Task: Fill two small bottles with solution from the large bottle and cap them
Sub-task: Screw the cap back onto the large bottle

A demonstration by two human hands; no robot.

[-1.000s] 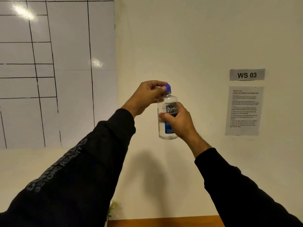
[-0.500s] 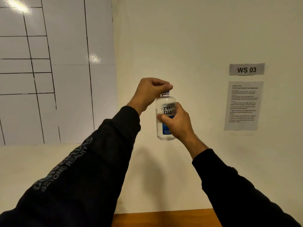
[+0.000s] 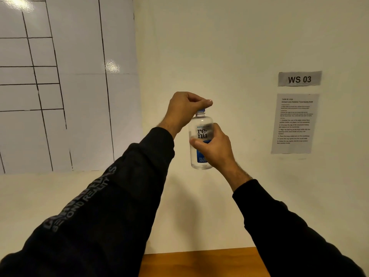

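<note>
I hold the clear solution bottle (image 3: 199,124) upright in the air in front of the wall; it bears a "renu" label with a blue lower part. My right hand (image 3: 214,146) grips its body from the right. From above, my left hand (image 3: 186,107) closes its fingers round the blue cap (image 3: 200,111), of which only a thin rim shows below the fingers. No small bottles are in view.
A strip of wooden table (image 3: 201,260) shows at the bottom edge. On the wall to the right hang a "WS 03" sign (image 3: 299,78) and a printed instruction sheet (image 3: 293,122). A white board with black grid lines (image 3: 60,84) covers the left wall.
My left hand has closed further over the blue cap, which showed plainly a second ago and is now almost hidden. The bottle and my right hand stay in about the same place.
</note>
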